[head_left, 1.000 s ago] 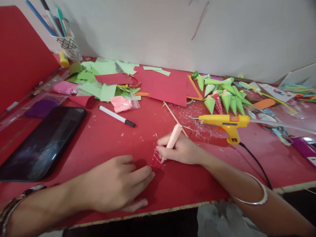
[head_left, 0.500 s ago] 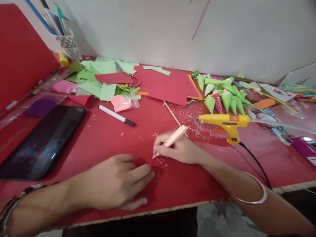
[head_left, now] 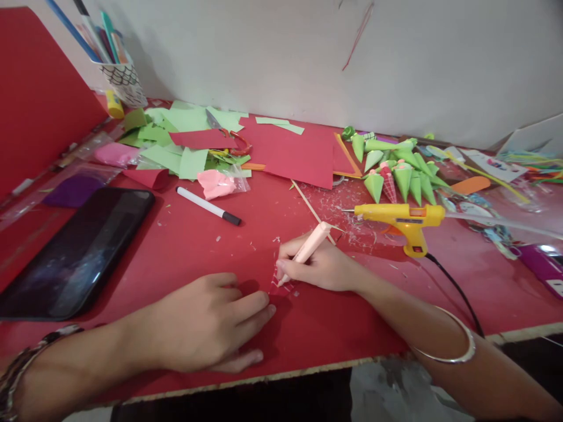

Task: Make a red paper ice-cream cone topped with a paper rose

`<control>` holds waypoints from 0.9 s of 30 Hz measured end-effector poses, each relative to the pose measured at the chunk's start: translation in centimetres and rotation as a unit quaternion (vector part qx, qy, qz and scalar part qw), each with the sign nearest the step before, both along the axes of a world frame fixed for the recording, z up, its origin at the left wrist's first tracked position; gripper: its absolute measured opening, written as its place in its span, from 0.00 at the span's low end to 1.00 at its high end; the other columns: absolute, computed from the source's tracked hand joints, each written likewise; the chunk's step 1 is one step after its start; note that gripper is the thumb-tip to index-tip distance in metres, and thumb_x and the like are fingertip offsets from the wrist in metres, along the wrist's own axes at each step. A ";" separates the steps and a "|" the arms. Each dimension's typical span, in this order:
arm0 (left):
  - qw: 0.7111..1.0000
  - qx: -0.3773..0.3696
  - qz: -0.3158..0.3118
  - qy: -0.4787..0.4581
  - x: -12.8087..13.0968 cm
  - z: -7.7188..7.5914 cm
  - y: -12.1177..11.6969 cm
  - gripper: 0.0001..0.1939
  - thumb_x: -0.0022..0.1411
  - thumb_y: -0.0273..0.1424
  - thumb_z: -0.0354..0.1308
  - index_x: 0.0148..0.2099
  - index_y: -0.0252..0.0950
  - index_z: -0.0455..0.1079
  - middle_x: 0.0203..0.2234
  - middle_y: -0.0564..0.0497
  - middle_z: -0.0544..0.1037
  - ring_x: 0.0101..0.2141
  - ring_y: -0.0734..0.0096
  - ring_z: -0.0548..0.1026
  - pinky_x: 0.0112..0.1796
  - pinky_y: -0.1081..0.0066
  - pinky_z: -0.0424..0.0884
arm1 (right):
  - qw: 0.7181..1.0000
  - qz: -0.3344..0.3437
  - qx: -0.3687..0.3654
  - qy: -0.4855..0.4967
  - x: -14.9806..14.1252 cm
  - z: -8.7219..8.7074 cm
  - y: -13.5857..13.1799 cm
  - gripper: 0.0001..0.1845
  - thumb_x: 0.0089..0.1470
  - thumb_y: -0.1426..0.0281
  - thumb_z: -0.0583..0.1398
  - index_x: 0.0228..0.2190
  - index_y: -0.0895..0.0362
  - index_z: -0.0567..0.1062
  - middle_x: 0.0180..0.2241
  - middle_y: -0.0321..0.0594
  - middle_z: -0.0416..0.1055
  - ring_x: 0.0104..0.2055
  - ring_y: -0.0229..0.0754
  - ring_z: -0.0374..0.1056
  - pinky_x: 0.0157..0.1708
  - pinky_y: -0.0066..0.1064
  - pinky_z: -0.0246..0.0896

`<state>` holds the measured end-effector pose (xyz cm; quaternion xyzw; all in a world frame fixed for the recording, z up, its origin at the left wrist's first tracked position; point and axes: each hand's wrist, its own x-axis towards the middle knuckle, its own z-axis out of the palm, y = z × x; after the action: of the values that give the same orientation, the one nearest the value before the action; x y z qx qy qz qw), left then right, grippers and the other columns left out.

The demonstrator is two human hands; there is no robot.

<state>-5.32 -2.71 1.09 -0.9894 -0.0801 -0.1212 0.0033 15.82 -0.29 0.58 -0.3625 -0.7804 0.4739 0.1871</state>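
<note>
The right hand point(head_left: 314, 264)'s fingers grip a peach marker point(head_left: 310, 243); the left hand point(head_left: 215, 322)'s slightly bent fingers rest near the table's six-o'clock edge point(head_left: 246, 381).

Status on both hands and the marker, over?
Right hand gripping peach marker, tip at white-lined red piece. Left hand open on tabletop, fingertips nearby. Thin stick close behind right hand; glue gun farther right.

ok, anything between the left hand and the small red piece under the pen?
Nothing visible. The left hand's fingertips lie right by the red piece; contact unclear. The right hand and the peach pen cover part of it, from the other side.
</note>
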 end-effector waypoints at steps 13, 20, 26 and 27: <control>1.000 -0.006 0.001 -0.015 0.0 -0.1 0.1 0.15 0.62 0.35 0.43 0.40 0.34 0.68 0.28 0.49 0.72 0.21 0.76 0.67 0.24 0.73 0.64 | 0.999 0.004 -0.037 -0.006 -0.1 0.3 -0.3 0.16 0.54 0.68 0.50 0.19 0.60 0.67 0.20 0.36 0.69 0.24 0.31 0.65 0.25 0.21 0.59; 1.000 -0.005 0.003 -0.016 0.1 0.0 0.1 0.15 0.62 0.35 0.42 0.40 0.34 0.68 0.28 0.49 0.72 0.21 0.77 0.67 0.24 0.74 0.64 | 0.999 0.006 -0.041 -0.004 -0.1 0.3 -0.2 0.16 0.54 0.68 0.50 0.19 0.60 0.68 0.20 0.36 0.69 0.24 0.32 0.66 0.25 0.22 0.60; 1.000 -0.011 0.006 -0.019 0.1 0.0 0.1 0.14 0.61 0.35 0.44 0.41 0.35 0.67 0.28 0.50 0.72 0.21 0.76 0.67 0.24 0.73 0.64 | 0.999 0.001 -0.047 -0.004 -0.2 0.3 -0.3 0.16 0.54 0.68 0.50 0.19 0.60 0.68 0.19 0.36 0.69 0.24 0.32 0.66 0.24 0.22 0.59; 1.000 -0.013 0.008 -0.021 0.1 0.0 0.1 0.14 0.61 0.35 0.44 0.41 0.35 0.67 0.28 0.50 0.72 0.21 0.77 0.67 0.24 0.74 0.64 | 0.999 -0.004 -0.046 -0.002 -0.2 0.4 -0.3 0.16 0.54 0.68 0.50 0.18 0.60 0.68 0.19 0.36 0.69 0.24 0.31 0.66 0.24 0.21 0.59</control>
<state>-5.22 -2.61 1.12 -0.9860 -0.0895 -0.1405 -0.0108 15.63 -0.59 0.93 -0.3748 -0.7568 0.5075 0.1710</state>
